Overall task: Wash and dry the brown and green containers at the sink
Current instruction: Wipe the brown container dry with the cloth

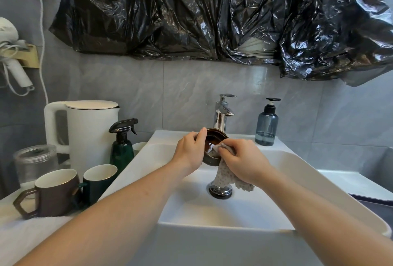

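1. Brown container (pixel 212 148), a small round dish, is held tilted over the sink (pixel 297 172) basin, just in front of the faucet (pixel 222 114), mouth facing the camera.
2. Left hand (pixel 190 151) grip: fingers curled round the dish's left wall, thumb over the top rim. Closed firmly on it.
3. Right hand (pixel 244 161) grip: fingers pinched on a pale knit cloth (pixel 225 175), pressing one corner into the dish's inner wall; the rest hangs down toward the drain plug (pixel 220 191).
4. No water stream visible from the faucet. Can't tell if this is scrubbing or drying; the glossy interior suggests still wet.
5. Progress, my read: brown dish is mid-wipe, not finished. Brown mug (pixel 55 193) and green mug (pixel 97 182) sit on the surface left of the sink, touching or nearly so. Can't tell whether they're washed. If they count as task items, most of the job is left.
6. Room: basin below the hands is open except for the plug. Faucet spout sits right behind the dish rim, so lifting or tipping back risks a knock.
7. Left surface is crowded: white kettle (pixel 85 133), green spray bottle (pixel 121 146), glass jar (pixel 36 163), both mugs near the sink edge. Little set-down space there.
8. Right side: only the soap dispenser (pixel 266 125) on the back ledge, and the surface beyond the sink's right rim looks open. Better spot for finished items.
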